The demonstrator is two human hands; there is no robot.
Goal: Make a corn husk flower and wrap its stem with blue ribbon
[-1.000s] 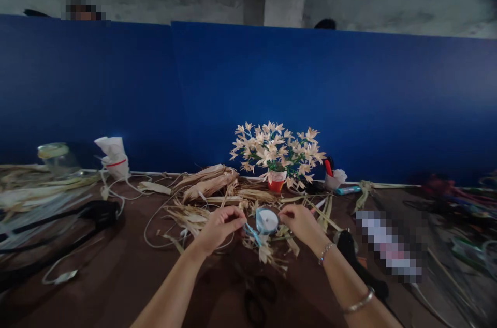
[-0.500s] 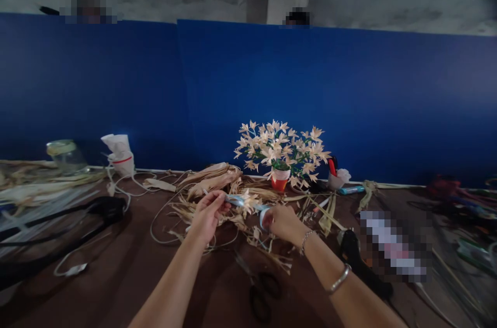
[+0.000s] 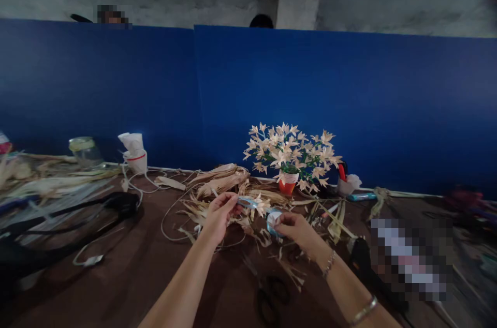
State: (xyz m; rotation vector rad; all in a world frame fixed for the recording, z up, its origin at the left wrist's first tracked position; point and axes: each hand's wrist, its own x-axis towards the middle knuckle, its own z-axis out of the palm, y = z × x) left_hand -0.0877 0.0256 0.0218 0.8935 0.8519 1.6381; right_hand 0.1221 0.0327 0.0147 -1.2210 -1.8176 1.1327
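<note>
My left hand [image 3: 219,218] is closed in a pinch on a thin flower stem [image 3: 215,193], whose pale end sticks out past the fingers. A light blue strip [image 3: 247,202] runs right from the fingertips, with a cream petalled flower [image 3: 263,205] beside it. My right hand [image 3: 298,232] grips a small roll of light blue tape [image 3: 274,221] by its near side. Dried husk scraps [image 3: 248,225] lie beneath both hands. Black-handled scissors [image 3: 267,294] rest on the brown table [image 3: 229,286] between my forearms.
Behind my hands stands an orange-and-white pot [image 3: 288,183] of cream flowers. A husk bundle [image 3: 221,179], white cup [image 3: 136,162] and glass jar [image 3: 86,152] sit further left. A dark glue gun [image 3: 365,261] lies right. A blue partition [image 3: 310,79] closes off the back.
The view has shifted left, so most things appear further right. My right hand has moved slightly away from my left, and the tape roll shows more fully.
</note>
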